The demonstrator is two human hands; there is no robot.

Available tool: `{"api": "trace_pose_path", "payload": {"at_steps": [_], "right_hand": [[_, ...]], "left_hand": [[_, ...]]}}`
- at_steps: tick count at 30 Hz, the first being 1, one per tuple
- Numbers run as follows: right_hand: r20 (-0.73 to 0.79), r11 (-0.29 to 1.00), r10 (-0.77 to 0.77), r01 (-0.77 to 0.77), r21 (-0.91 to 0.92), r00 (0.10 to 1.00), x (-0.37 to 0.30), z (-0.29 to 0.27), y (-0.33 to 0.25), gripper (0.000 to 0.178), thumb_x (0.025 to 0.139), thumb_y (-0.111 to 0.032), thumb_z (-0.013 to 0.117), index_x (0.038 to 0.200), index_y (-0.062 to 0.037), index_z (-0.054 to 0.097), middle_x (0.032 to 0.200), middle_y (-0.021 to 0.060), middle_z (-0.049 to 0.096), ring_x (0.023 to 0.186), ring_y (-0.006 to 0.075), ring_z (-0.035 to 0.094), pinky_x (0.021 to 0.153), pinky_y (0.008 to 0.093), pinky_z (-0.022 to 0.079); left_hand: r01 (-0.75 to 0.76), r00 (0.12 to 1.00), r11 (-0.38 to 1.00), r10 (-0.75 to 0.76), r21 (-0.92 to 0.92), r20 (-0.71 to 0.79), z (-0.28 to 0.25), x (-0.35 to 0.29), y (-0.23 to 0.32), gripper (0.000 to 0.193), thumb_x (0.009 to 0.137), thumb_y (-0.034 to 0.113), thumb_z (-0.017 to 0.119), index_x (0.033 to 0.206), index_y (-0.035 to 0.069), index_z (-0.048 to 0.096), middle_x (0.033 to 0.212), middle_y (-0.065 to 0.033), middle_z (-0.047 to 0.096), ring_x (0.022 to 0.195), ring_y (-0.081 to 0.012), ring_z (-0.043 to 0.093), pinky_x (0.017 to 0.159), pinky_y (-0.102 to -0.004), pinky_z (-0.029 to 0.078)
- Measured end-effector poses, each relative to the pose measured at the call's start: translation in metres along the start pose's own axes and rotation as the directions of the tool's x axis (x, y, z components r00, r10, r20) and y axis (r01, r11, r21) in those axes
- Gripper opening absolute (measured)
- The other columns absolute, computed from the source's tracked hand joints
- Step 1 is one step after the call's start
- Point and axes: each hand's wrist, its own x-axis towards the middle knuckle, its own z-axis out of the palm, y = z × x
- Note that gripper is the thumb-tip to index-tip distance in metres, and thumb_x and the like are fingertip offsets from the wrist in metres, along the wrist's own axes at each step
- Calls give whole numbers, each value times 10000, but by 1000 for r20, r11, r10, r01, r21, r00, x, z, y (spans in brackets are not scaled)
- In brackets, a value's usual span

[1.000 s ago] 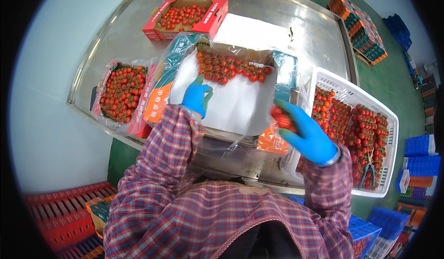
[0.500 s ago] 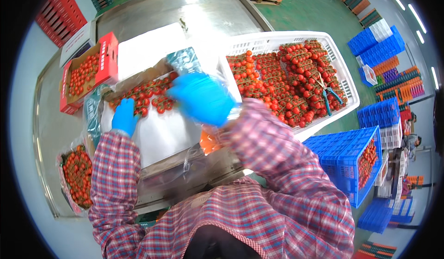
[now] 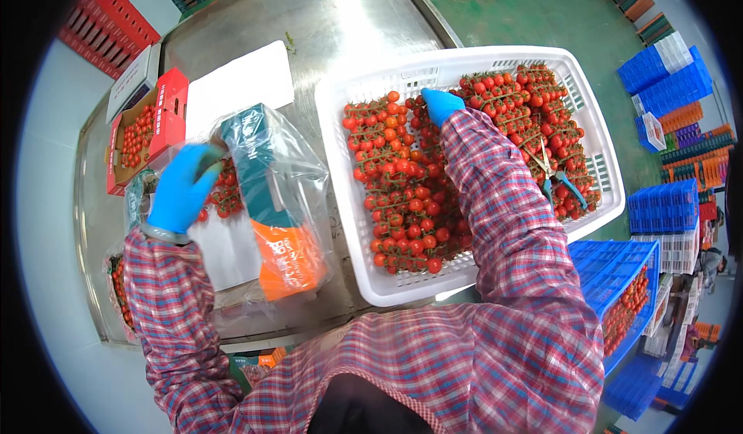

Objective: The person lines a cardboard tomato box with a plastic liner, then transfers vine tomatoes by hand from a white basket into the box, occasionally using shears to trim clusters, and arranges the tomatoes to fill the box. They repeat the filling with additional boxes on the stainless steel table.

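Observation:
My left hand (image 3: 179,190), in a blue glove, hovers over the left part of a teal-and-orange carton (image 3: 263,174) in a clear plastic bag (image 3: 306,190). Its thumb and fingers are apart, slightly blurred. Beneath it, cherry tomatoes on the vine (image 3: 226,194) show in part; the hand and bag hide the rest. My right hand (image 3: 443,106), also gloved in blue, reaches into a white crate (image 3: 340,225). Its fingers are pressed together at the upper end of a truss of cherry tomatoes (image 3: 418,116). The fingertips are partly hidden.
Blue-handled snips (image 3: 556,178) lie on the tomatoes at the crate's right. A red box of loose tomatoes (image 3: 170,113) and a white sheet (image 3: 251,82) are on the steel table (image 3: 309,24). A blue crate (image 3: 611,279) stands at the right.
My right hand has gone from above the carton to the white crate. My left hand has risen, and the carton's teal-and-orange panel now shows to its right. The view has shifted slightly.

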Motion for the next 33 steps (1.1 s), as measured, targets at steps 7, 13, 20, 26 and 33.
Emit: {"api": "trace_pose_path", "payload": {"at_steps": [7,13,20,26,33], "right_hand": [[-270,681,-207,336,651,941,-59,-104,58,187,778,-130,607,946,-50,610,1032,101,603,952,268,592,810,393,458],[-235,-575,-117,127,808,965,-175,-133,111,441,887,-246,527,1245,-12,420,1183,136,520,1106,283,527,938,413,444],[-73,-869,-53,-10,495,996,-211,-85,130,504,924,-372,424,1231,27,443,1202,179,536,960,278,603,685,338,546],[-98,-846,-181,-104,522,979,-211,-85,127,570,918,-485,359,1185,0,492,1121,169,579,850,268,618,634,348,539],[-157,-818,-324,-193,542,933,-231,-101,57,673,883,-614,318,1290,-86,405,1114,166,560,773,266,616,644,359,534]], "left_hand": [[-503,741,863,407,40,534,175,147,133,302,847,212,520,1092,40,563,1051,-156,549,1003,-317,534,877,-397,436],[-213,895,977,188,15,405,349,239,145,383,776,183,573,1136,54,540,1135,-188,546,1036,-350,537,897,-427,432],[30,910,999,-16,-28,415,366,281,131,441,663,266,656,1015,5,606,938,-181,632,849,-279,617,752,-376,494],[668,730,176,35,-723,683,276,218,167,500,784,206,453,1250,25,473,1072,-122,588,858,-241,580,700,-347,482],[511,792,-330,539,-794,286,172,89,210,613,807,248,396,1368,19,301,1362,-212,376,1105,-343,510,821,-426,488]]}}
